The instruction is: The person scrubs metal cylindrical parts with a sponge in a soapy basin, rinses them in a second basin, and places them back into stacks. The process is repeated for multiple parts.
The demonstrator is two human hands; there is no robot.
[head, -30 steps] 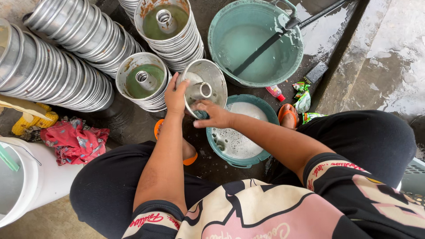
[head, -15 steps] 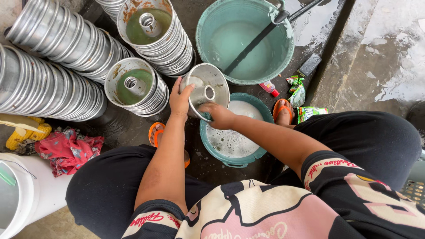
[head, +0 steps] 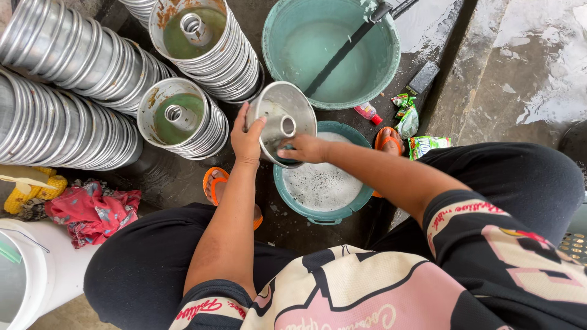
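Observation:
My left hand (head: 247, 137) grips the rim of a metal ring-shaped cake pan (head: 282, 116), tilted over a small teal basin (head: 324, 211) of soapy water. My right hand (head: 304, 148) presses inside the pan's lower rim, fingers curled on something dark that is mostly hidden; I cannot tell what it is. Just left stand two stacks of similar pans (head: 182, 119) (head: 199, 33) with greenish water in the top ones.
A large teal tub (head: 330, 49) with a dark stick across it sits beyond the basin. Rows of stacked metal pans (head: 55, 91) lie at left. A red cloth (head: 92, 211), a white bucket (head: 36, 281), orange sandals (head: 214, 183) and small packets (head: 406, 119) surround my knees.
The view shifted slightly; both hands stay on the pan, which has turned a little, and my right hand has moved along its lower rim.

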